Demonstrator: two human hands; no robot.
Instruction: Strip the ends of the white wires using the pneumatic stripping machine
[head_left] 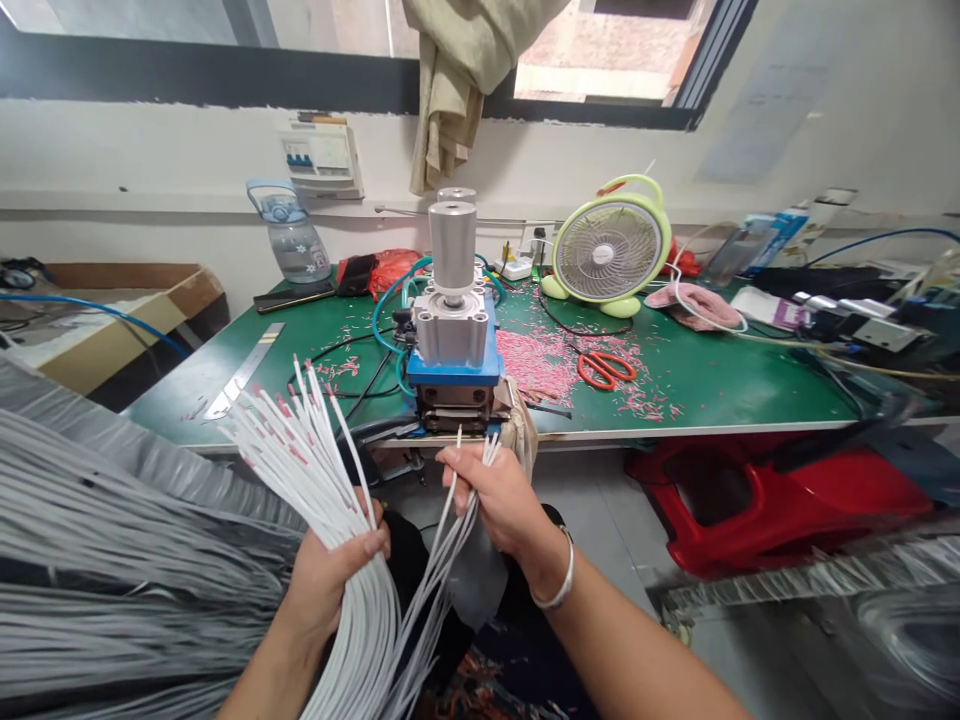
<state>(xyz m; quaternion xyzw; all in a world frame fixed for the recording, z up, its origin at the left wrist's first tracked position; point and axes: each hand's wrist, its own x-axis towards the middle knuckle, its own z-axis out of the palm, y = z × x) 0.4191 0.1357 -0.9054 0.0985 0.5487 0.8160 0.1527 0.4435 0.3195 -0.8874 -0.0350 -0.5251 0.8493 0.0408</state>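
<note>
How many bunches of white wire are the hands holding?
2. A big fanned bunch in the left hand, a thin bunch in the right hand by the blue press.

One head-worn view looks forward and down from just above and behind the fingers (480,488), which sit close in the lower middle. Past the fingers it faces the counter (712,390), with the wall (825,150) and window (225,20) farther beyond.

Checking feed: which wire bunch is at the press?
The thin bunch in the right hand, tips at the press; the thick bunch in the left hand fans aside.
</note>
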